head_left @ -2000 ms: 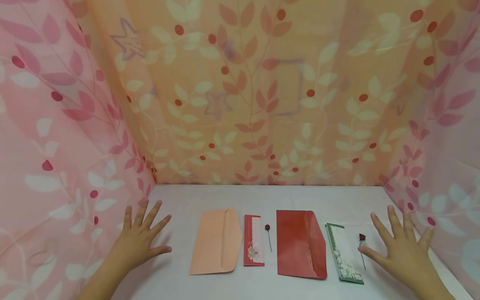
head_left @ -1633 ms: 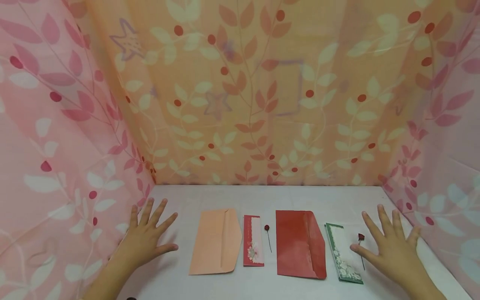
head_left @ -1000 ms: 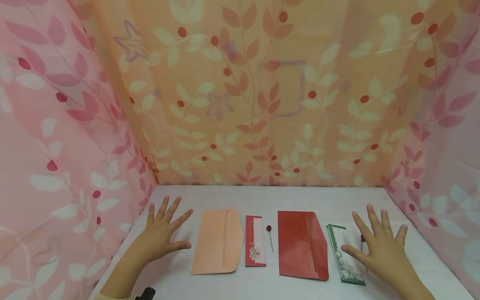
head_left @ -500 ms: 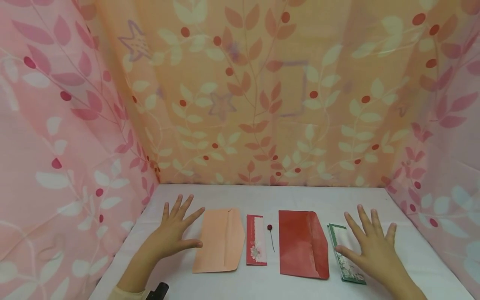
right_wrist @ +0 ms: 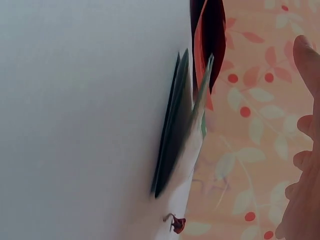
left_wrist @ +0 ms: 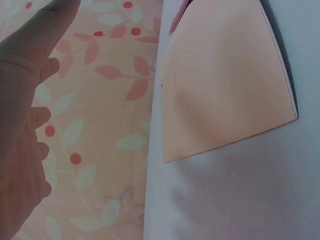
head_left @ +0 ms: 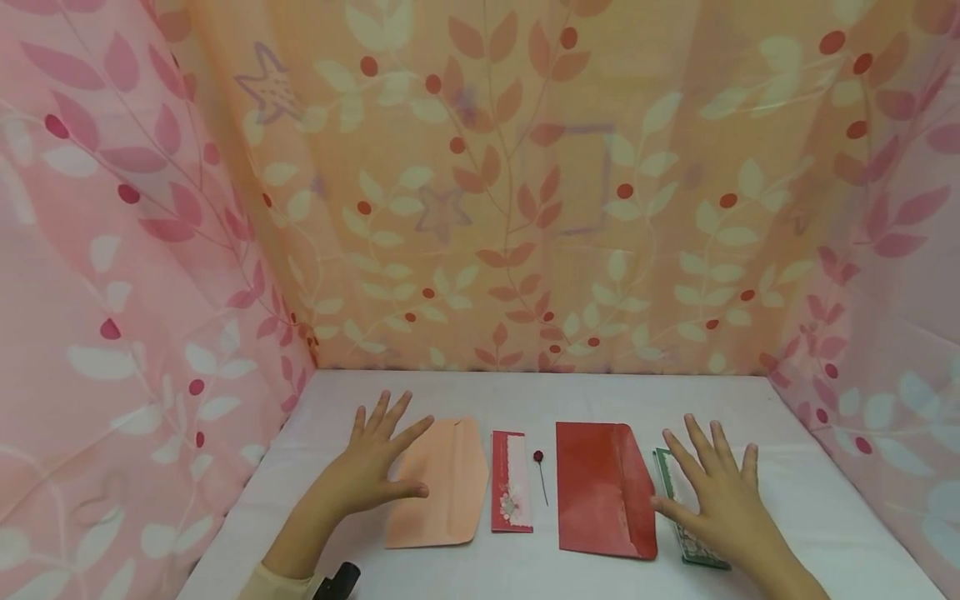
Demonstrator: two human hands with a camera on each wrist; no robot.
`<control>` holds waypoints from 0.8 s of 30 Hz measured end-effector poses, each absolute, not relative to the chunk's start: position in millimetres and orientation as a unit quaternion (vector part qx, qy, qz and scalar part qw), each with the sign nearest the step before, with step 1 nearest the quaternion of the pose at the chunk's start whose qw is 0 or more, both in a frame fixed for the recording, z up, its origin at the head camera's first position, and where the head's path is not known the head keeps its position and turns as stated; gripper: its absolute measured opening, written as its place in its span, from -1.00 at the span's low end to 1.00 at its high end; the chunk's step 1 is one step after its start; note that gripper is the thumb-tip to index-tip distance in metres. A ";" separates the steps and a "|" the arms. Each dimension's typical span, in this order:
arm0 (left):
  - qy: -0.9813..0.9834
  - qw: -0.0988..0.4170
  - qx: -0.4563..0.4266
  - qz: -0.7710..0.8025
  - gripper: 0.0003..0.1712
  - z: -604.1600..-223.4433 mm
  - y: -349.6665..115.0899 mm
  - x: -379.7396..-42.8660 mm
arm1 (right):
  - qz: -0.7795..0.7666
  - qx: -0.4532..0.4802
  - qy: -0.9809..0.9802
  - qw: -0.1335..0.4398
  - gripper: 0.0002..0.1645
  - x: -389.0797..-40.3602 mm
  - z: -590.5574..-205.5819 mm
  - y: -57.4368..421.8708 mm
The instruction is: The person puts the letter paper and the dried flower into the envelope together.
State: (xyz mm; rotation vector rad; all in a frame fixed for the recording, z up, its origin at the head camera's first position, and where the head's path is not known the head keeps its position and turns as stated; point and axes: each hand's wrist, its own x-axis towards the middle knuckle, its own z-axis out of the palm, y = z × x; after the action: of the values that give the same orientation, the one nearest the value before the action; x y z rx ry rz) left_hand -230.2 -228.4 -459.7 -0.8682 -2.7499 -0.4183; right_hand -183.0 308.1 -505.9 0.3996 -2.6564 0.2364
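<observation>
My left hand (head_left: pixel 371 471), fingers spread, hovers over the left part of a peach envelope (head_left: pixel 461 492) and holds nothing. With its fingers spread too, my right hand (head_left: pixel 723 500) is above a green-edged folded card (head_left: pixel 677 475), covering much of it in the head view. Its thumb tip overlaps the right edge of a red envelope (head_left: pixel 592 492). Between the envelopes lie a pink-and-red card (head_left: pixel 512 483) and a small dark red flower on a thin stem (head_left: pixel 538 457). A second dried red flower (right_wrist: pixel 177 224) shows in the right wrist view; my right hand hides it from the head view.
All the paper things lie in a row on a white-covered table (head_left: pixel 435 575). An orange leaf-patterned curtain (head_left: pixel 480 250) stands behind, with pink patterned cloth (head_left: pixel 112 400) at the sides. A black device (head_left: pixel 341 581) sits at my left wrist.
Both hands have moved inward, the left one rightward over the peach envelope, the right one leftward over the green card. Fingers stay spread. The envelopes, cards and flowers stay where they lay.
</observation>
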 end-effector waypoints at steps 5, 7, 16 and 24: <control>-0.937 0.105 -0.301 -0.145 0.17 -460.3 -223.4 -232.2 | 0.097 0.158 -0.957 0.223 0.29 -185.0 -508.8 300.2; -0.938 0.108 -0.299 -0.136 0.17 -461.1 -221.8 -232.6 | 0.104 0.168 -0.955 0.223 0.27 -185.9 -508.6 296.0; -0.938 0.096 -0.307 -0.131 0.15 -466.7 -213.0 -230.8 | 0.115 0.184 -0.951 0.222 0.25 -187.4 -503.2 273.6; -0.936 0.083 -0.316 -0.133 0.16 -476.4 -210.6 -232.5 | 0.132 0.192 -0.949 0.212 0.25 -189.3 -498.9 250.4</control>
State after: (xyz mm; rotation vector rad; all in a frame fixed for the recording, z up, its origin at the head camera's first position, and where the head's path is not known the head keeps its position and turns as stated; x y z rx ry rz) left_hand -232.5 -210.6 -476.4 -0.9444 -2.7942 -0.3971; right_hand -189.3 250.4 -498.9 0.5343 -2.6355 0.3665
